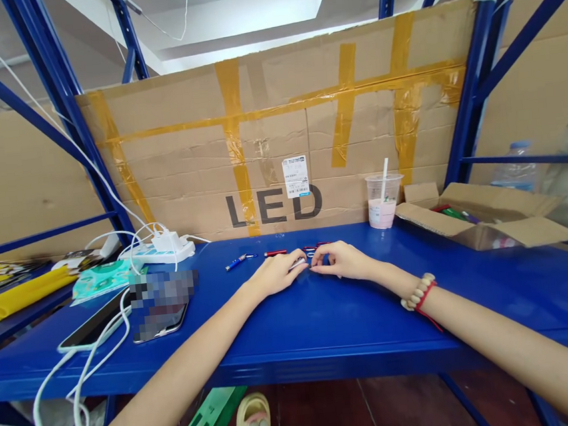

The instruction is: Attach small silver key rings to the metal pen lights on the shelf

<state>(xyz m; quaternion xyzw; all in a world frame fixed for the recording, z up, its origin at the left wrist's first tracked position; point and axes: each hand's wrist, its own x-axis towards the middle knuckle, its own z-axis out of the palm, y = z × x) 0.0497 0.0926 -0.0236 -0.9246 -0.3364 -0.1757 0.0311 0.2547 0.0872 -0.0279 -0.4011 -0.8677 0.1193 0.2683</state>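
Both my hands rest on the blue shelf (324, 316), fingertips meeting in the middle. My left hand (276, 274) is closed in a pinch on a small silver pen-like piece (299, 263). My right hand (341, 261), with a bead bracelet and red cord at the wrist, pinches a small metal part (312, 256) at the silver piece's end. Just beyond the fingers lie a red pen piece (275, 253), a blue pen (236, 262) and more red pieces (317, 245).
A taped cardboard sheet marked LED (268, 154) backs the shelf. A plastic cup with a straw (383, 201) and an open carton (480, 217) stand at right. Two phones (94, 325) on white cables, a power strip (164, 248) and yellow tubes (20, 292) lie at left.
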